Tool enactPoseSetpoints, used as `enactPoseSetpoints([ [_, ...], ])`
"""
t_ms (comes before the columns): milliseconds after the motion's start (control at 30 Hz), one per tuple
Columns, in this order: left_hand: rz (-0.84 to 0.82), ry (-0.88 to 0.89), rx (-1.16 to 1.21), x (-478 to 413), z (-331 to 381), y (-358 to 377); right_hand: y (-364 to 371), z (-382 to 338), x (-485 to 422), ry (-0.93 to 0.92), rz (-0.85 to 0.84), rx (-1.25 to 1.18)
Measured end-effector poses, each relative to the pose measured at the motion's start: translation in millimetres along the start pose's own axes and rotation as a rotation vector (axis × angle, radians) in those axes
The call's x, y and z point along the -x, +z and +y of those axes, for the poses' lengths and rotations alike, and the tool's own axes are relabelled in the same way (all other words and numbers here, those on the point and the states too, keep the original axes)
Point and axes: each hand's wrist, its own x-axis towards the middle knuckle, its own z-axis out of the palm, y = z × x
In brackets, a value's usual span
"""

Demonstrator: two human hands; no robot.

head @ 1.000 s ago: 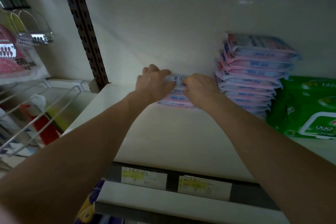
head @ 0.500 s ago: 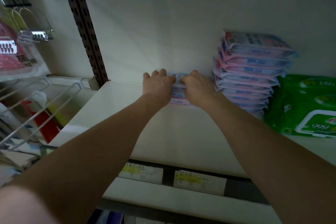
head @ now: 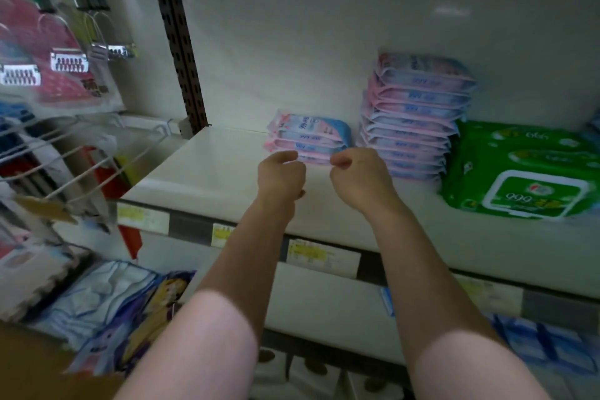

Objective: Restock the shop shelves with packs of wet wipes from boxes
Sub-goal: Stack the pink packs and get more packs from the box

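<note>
Two hands, both holding nothing: the left hand (head: 281, 174) and right hand (head: 358, 180) hover side by side with fingers loosely curled. Just beyond them, apart from the fingertips, sits a short stack (head: 308, 136) of four wipe packs on the white shelf (head: 201, 166). The packs are flat and soft, with pink edges, pale blue faces and blue print. Beyond the right hand stands a tall stack (head: 415, 114) of the same packs, roughly ten; blur blocks an exact count. Further right lies one big green pack (head: 526, 172).
</note>
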Motion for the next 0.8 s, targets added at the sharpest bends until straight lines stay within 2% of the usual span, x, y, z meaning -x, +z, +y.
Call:
enactPoseSetpoints([
  [100, -0.037, -0.092, 0.126, 36.1, -8.3, 2.7, -1.5, 8.3, 33.0, 0.039, -0.013, -0.044],
  [300, -0.104, -0.145, 0.190, 79.4, -20.4, 0.1, -13.6, 24.8, 84.6, 0.151, 0.070, -0.005],
  [600, -0.353, -0.216, 0.079, 116.1, -43.7, -24.6, 2.8, 22.1, 152.4, 0.385, 0.172, 0.106],
  [800, -0.531, -0.277, -0.106, 156.1, -72.2, -53.1, 25.3, 16.4, 237.1, 0.618, 0.300, 0.020],
])
